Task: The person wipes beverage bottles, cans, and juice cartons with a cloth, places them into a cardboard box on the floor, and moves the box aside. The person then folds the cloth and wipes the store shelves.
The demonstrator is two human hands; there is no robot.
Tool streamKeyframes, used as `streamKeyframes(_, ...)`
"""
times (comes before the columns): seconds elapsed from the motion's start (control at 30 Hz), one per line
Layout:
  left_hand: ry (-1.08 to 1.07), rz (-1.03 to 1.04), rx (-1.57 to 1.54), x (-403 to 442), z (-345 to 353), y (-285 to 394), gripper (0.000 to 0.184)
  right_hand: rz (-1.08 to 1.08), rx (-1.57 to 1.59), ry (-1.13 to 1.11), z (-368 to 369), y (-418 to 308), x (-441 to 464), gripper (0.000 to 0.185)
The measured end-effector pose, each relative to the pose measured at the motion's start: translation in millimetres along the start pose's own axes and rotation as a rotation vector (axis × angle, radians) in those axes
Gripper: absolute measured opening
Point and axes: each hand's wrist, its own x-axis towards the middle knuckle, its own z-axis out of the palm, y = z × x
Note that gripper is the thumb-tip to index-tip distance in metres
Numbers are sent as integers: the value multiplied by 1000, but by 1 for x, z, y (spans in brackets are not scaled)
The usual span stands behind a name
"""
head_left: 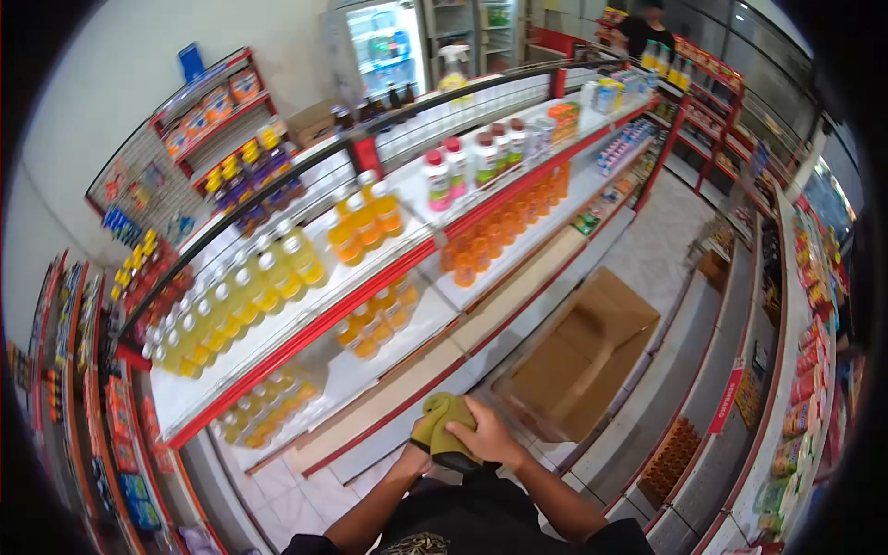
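Note:
In front of my chest is a bunched olive-green cloth (440,424) with a dark lower part. My right hand (488,435) grips it from the right, its thumb lying across the folds. On the other side, my left hand (420,451) is closed at the cloth, its fingers mostly hidden by the fabric. Closest beyond the hands is a white shelf unit with red edges (370,285). Yellow drink bottles (242,287) and orange drink bottles (365,220) line its top shelf.
An open cardboard box (592,356) lies on the tiled floor, right of my hands. Snack-filled shelves (803,416) run along the right side. Lower shelves hold orange bottles (499,236). Fridges (384,51) stand at the back. Another person (643,35) is at the far right.

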Motion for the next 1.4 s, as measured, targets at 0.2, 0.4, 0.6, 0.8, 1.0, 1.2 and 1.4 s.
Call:
streamKeyframes(0.2,-118,-302,4,-55,-68,42,49,28,141,-197,77,-18,-1,33)
streamKeyframes(0.4,-106,-153,-167,-108,-142,41,48,1,228,-319,156,-35,10,28)
streamKeyframes(0.6,-212,-26,125,-182,-173,94,37,-15,332,-304,232,-37,26,22)
streamKeyframes(0.8,57,188,514,-220,-186,100,34,-314,-228,-542,264,-75,43,21)
streamKeyframes(1.0,196,295,1077,-256,-189,139,46,-524,-535,-713,291,-99,54,28)
streamKeyframes(1.2,12,445,919,-256,-189,145,50,-549,-67,-1006,278,-105,80,28)
streamKeyframes(1.4,-126,356,501,-220,-154,138,45,-162,286,-279,269,16,60,40)
